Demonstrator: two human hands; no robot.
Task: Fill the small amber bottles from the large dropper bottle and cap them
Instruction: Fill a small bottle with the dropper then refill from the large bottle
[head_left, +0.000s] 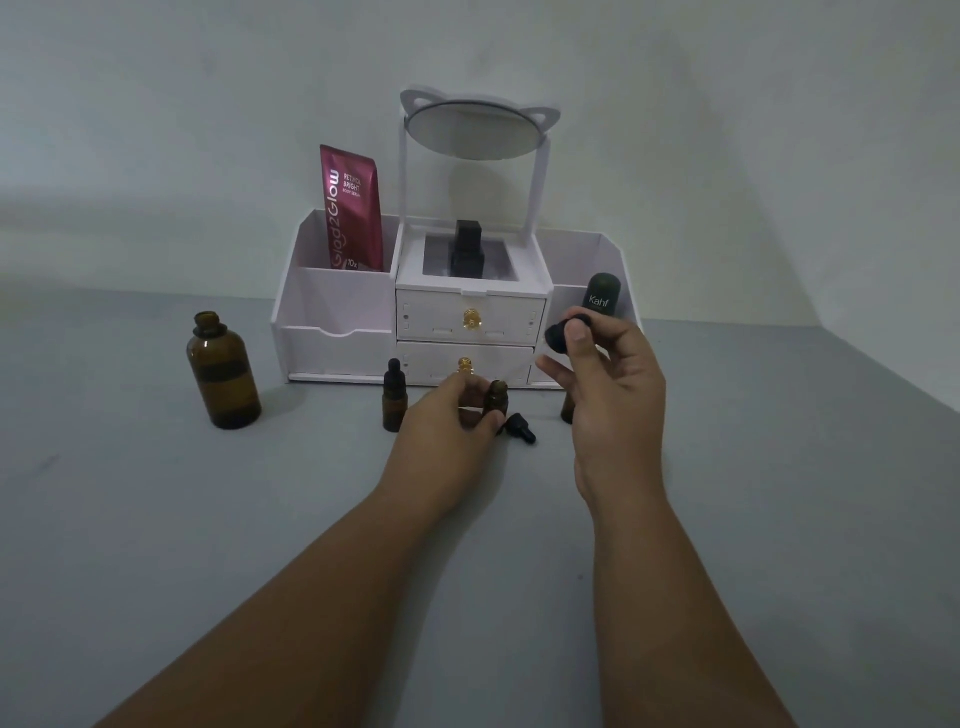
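The large amber bottle stands uncapped at the left of the grey table. A small amber bottle with a black dropper cap stands in front of the organiser. My left hand grips an uncapped small amber bottle standing on the table. A black dropper cap lies on its side just right of that bottle. My right hand is raised above the table and pinches a black dropper top between thumb and fingers. Another small amber bottle is mostly hidden behind my right hand.
A white cosmetic organiser with two gold-knobbed drawers and a cat-ear mirror stands against the wall. It holds a maroon tube, a black bottle and a dark green Kahf container.
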